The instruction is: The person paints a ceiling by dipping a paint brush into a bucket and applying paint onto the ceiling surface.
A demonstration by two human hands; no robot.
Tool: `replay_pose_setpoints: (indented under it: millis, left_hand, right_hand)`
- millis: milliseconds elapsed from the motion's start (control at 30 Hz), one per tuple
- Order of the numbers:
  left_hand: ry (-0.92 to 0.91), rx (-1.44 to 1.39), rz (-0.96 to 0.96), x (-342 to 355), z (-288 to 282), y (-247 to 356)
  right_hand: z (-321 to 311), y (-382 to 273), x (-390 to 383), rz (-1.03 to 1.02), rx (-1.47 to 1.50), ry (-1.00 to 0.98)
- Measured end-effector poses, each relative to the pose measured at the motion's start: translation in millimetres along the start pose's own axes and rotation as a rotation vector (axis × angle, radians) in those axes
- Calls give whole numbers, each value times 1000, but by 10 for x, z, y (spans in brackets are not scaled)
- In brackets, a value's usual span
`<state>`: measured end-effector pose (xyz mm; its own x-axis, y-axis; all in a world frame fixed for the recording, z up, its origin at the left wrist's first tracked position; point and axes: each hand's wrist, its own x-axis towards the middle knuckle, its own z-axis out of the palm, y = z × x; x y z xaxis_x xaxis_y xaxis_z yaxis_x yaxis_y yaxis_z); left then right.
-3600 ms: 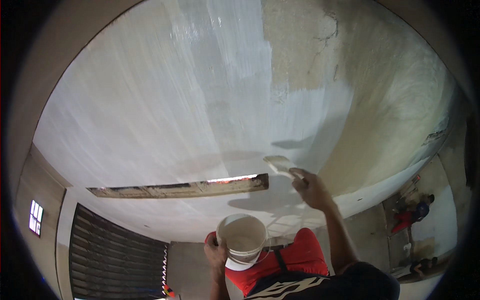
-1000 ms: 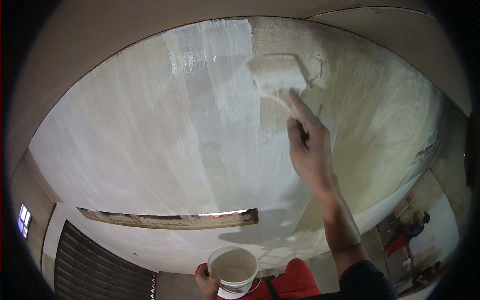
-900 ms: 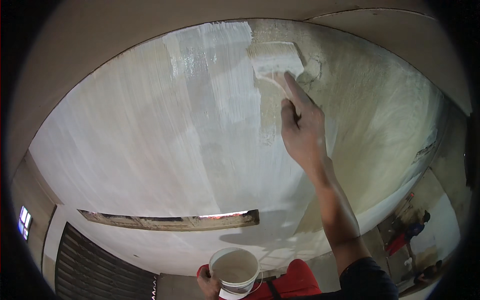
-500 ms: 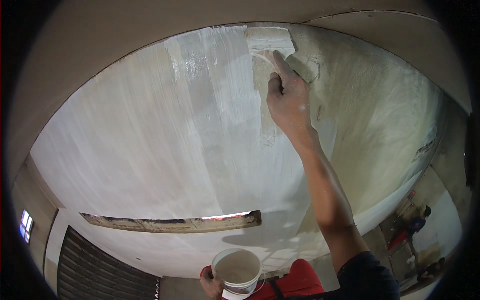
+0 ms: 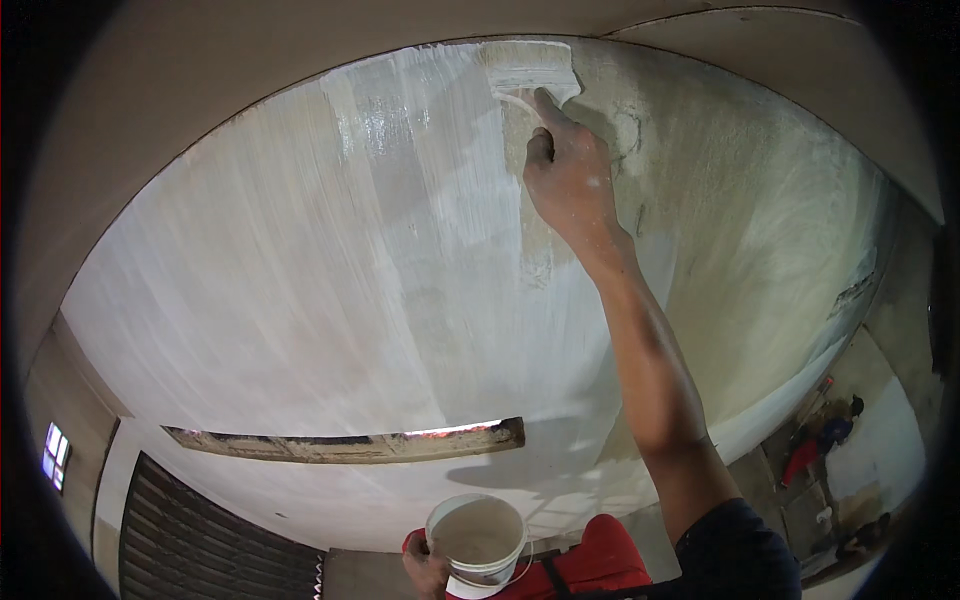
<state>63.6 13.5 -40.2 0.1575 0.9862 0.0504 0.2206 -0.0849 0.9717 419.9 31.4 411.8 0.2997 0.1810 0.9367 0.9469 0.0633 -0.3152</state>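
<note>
High on the wall [image 5: 300, 270], close under the ceiling line, a wide flat paintbrush [image 5: 532, 80] coated in white rests its bristles on the surface. My right hand [image 5: 572, 175] is closed round its handle, the index finger stretched along the brush's back. Wet white streaks lie to the left of the brush; bare beige-grey wall shows to its right. Low in the view, my left hand [image 5: 427, 568] grips the side of a white bucket [image 5: 476, 535] with a wire handle. Inside, its walls are smeared whitish; how much paint it holds I cannot tell.
A narrow horizontal slot [image 5: 350, 446] cuts through the wall below. A dark slatted gate [image 5: 200, 540] stands at lower left, beside a small bright window [image 5: 55, 457]. At far lower right, another person [image 5: 822, 445] is on the floor level. The ceiling [image 5: 330, 30] edges the top.
The brush and my right hand have shifted slightly up and left along the wall top. The bucket stays in my left hand. The distant person has changed posture a little.
</note>
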Motion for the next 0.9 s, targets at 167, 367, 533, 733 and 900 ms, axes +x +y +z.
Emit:
replay_pose_setpoints:
  millis: [167, 367, 533, 733, 900]
  left_hand:
    - [-16, 56, 16, 8, 18, 105]
    - [-11, 62, -19, 34, 35, -8]
    - [42, 15, -16, 25, 46, -45]
    - [36, 4, 15, 47, 66, -153]
    - [45, -9, 23, 37, 89, -136]
  right_hand:
    - [-41, 21, 53, 7, 16, -24]
    - [-134, -28, 105, 10, -3, -55]
    - [-137, -54, 155, -26, 2, -58]
    - [-180, -85, 183, -21, 45, -51]
    - [-123, -12, 98, -51, -16, -16]
